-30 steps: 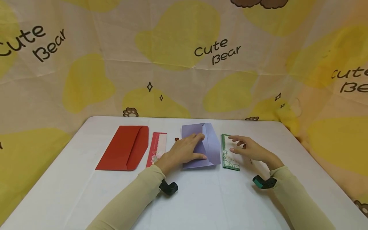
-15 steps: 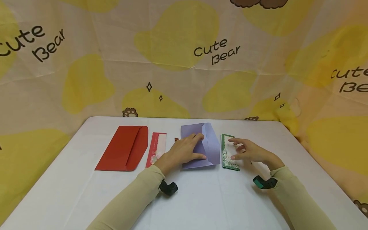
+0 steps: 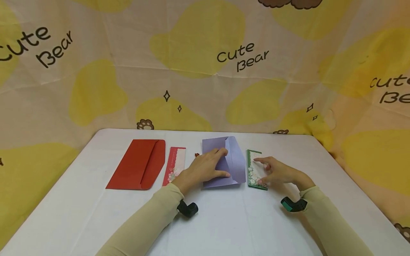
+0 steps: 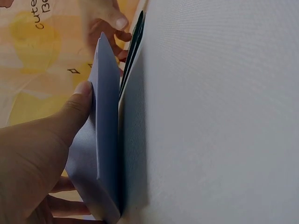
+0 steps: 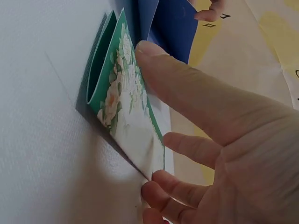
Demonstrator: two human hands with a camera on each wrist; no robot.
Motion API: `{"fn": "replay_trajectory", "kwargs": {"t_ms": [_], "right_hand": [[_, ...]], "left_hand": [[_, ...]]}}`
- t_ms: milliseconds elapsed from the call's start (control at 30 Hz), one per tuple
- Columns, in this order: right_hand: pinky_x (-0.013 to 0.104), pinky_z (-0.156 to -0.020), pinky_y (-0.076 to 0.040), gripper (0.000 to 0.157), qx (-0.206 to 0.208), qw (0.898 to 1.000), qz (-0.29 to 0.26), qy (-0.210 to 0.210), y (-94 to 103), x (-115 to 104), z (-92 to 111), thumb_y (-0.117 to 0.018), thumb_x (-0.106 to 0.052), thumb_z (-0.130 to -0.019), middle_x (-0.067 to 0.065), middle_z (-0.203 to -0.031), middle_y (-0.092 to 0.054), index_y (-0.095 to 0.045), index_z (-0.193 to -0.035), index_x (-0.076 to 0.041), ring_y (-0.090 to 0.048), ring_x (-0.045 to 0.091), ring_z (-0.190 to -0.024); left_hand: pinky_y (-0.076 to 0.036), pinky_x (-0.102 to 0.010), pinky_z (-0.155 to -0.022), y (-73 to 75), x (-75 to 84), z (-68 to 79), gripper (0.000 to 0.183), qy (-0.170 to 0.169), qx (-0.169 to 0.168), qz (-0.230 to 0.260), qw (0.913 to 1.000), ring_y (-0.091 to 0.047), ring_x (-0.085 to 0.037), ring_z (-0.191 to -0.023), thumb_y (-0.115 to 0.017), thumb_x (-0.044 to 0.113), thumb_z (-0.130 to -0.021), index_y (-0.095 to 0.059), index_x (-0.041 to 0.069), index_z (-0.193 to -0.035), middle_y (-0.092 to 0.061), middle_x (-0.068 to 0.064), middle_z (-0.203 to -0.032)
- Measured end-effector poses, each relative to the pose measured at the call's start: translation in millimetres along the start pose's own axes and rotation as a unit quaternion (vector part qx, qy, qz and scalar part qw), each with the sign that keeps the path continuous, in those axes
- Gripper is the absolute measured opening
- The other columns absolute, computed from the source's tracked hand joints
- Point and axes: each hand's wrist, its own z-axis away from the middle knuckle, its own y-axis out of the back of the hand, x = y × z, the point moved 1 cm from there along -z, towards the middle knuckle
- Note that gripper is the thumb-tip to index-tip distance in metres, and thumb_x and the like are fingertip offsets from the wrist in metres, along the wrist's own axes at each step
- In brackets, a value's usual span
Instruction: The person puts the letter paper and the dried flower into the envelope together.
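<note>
Lilac envelope (image 3: 236, 161), on white table (image 3: 221, 227): left hand (image 3: 206, 166) spread across it, unclenched, presumably steadying it. Green-bordered card (image 3: 252, 170), just beside: right hand (image 3: 282, 172) at its edges; pinching or not, cannot tell.

Head view looks down; close wrist views share purple envelope (image 4: 108, 121).

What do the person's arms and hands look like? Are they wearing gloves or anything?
No gloves: the left hand and right hand are bare. The left sleeve and right sleeve are long, plain and pale yellowish-green. There's a bent black gadget at each wrist: the left gadget has a rounded end, and the right gadget has a green patch.
</note>
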Motion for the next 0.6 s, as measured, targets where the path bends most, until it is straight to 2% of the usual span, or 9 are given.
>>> {"fn": "replay_trajectory", "kwargs": {"t_ms": [100,200,333,467,600], "right_hand": [[0.043,-0.089,-0.04,0.095,-0.01,1.0,0.008,-0.009,-0.8,0.8,1.4,-0.087,-0.032,-0.079,0.025,-0.139,-0.036,-0.036,-0.155,-0.009,-0.041,0.033,-0.112],[0.056,-0.097,-0.043,0.099,-0.02,0.999,0.022,-0.017,-2.2,1.6,1.4,-0.088,-0.036,-0.077,0.024,-0.146,-0.032,-0.033,-0.157,-0.013,-0.043,0.037,-0.119],[0.069,-0.104,-0.038,0.103,-0.028,0.999,0.038,-0.008,-5.0,1.9,0.3,-0.089,-0.037,-0.076,0.027,-0.155,-0.025,-0.032,-0.158,-0.013,-0.042,0.046,-0.129],[0.073,-0.108,-0.032,0.104,-0.026,0.999,0.046,0.013,-7.1,0.8,0.6,-0.091,-0.034,-0.074,0.031,-0.154,-0.024,-0.033,-0.157,-0.009,-0.036,0.052,-0.135],[0.075,-0.11,-0.029,0.107,-0.021,0.998,0.062,0.011,-8.4,-1.9,2.1,-0.092,-0.034,-0.071,0.031,-0.154,-0.024,-0.034,-0.156,-0.007,-0.031,0.052,-0.138]], "left_hand": [[-0.056,-0.04,-0.09,-0.4,-0.3,-0.6,0.074,0.0,-0.001,0.0,1.0,-0.066,-0.021,-0.109,-0.075,0.059,-0.084,-0.045,0.022,-0.14,-0.061,-0.004,-0.13],[-0.057,-0.041,-0.089,-0.9,-0.3,-0.8,0.074,0.001,-0.002,0.0,1.0,-0.066,-0.021,-0.11,-0.075,0.059,-0.084,-0.045,0.023,-0.141,-0.061,-0.003,-0.131],[-0.057,-0.041,-0.089,-0.8,-0.2,-0.5,0.074,0.002,-0.001,0.0,1.0,-0.065,-0.021,-0.11,-0.075,0.059,-0.084,-0.045,0.023,-0.141,-0.061,-0.003,-0.131],[-0.056,-0.04,-0.089,-1.2,-0.7,-0.5,0.074,0.001,0.001,0.001,1.0,-0.065,-0.021,-0.11,-0.075,0.06,-0.084,-0.045,0.023,-0.141,-0.061,-0.003,-0.131],[-0.056,-0.04,-0.089,-1.7,-1.0,-0.4,0.074,0.002,0.003,0.003,1.0,-0.065,-0.021,-0.112,-0.075,0.06,-0.084,-0.045,0.023,-0.141,-0.06,-0.004,-0.132]]}}
